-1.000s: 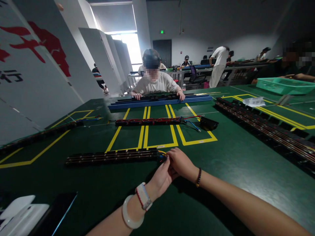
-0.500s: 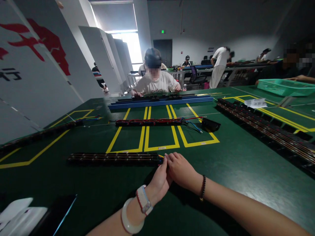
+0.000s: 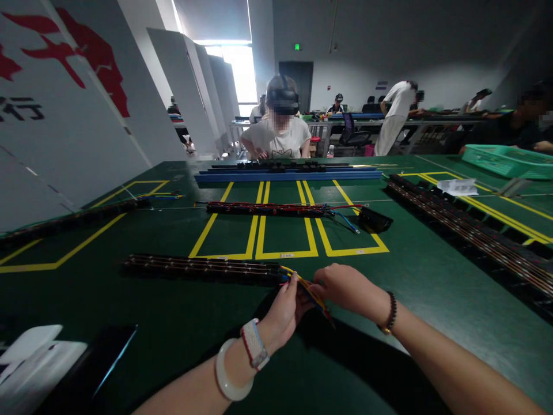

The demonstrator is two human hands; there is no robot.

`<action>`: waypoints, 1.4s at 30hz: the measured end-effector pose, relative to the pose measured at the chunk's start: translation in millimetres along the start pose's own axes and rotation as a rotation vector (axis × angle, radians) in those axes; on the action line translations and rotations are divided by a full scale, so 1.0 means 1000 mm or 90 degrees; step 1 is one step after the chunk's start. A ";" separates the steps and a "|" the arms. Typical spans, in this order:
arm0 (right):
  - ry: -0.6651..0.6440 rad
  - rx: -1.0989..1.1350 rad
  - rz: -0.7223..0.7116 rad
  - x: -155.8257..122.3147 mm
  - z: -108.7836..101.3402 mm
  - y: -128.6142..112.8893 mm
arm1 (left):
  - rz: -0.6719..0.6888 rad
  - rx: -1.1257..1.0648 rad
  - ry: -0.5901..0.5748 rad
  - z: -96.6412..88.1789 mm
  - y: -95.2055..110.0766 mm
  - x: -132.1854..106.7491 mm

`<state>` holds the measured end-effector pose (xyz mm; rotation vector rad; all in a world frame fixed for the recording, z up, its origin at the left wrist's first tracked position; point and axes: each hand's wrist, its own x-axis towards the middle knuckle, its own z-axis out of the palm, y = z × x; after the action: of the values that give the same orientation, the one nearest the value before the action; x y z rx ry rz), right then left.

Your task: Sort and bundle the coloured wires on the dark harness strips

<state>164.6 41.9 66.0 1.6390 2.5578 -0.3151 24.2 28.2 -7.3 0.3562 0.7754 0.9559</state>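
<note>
- Far left, a black wired strip [image 3: 78, 221] runs along the side of the green bench [image 3: 181, 325], with white objects [image 3: 41, 351] at the near corner.
- Next, a black strip with copper-coloured rods [image 3: 196, 268] lies nearest me on the bench, its right end leading into coloured wires [image 3: 318, 298].
- Beyond it, a strip with red wires [image 3: 263, 208] lies across yellow tape outlines.
- The left hand [image 3: 283, 311] has its grip closed, thumb and fingers pinching the wires just past that end.
- To its right, the right hand [image 3: 351, 291] bends its fingers against the same wires; I can't tell whether its grip has closed on them.
- Farther right, a long black rail [image 3: 466, 239] slants across, below a green plastic basket [image 3: 505, 163].
</note>
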 end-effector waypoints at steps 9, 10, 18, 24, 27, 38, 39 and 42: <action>-0.136 0.210 -0.106 0.009 0.003 0.017 | 0.007 0.068 -0.044 0.004 0.004 -0.009; -0.164 0.238 -0.114 0.011 0.004 0.020 | 0.000 0.071 -0.049 0.005 0.005 -0.010; -0.228 0.351 -0.143 0.022 0.013 0.038 | -0.008 0.158 -0.018 0.012 0.008 -0.015; -0.242 0.445 -0.134 0.027 0.019 0.051 | -0.006 0.155 -0.047 0.008 0.005 -0.011; -0.222 0.482 -0.091 0.033 0.026 0.062 | -0.012 0.148 -0.061 0.006 0.006 -0.012; 0.294 0.256 -0.007 0.057 0.062 0.074 | -0.081 0.122 -0.054 0.003 0.013 -0.012; 0.310 0.247 -0.006 0.061 0.063 0.075 | -0.087 0.121 -0.061 0.002 0.014 -0.011; 0.353 0.208 0.009 0.071 0.067 0.080 | -0.091 0.118 -0.075 0.002 0.015 -0.010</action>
<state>204.7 122.2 -21.9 2.1092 3.0132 -0.3289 13.0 27.7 7.2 0.5080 0.7730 0.7245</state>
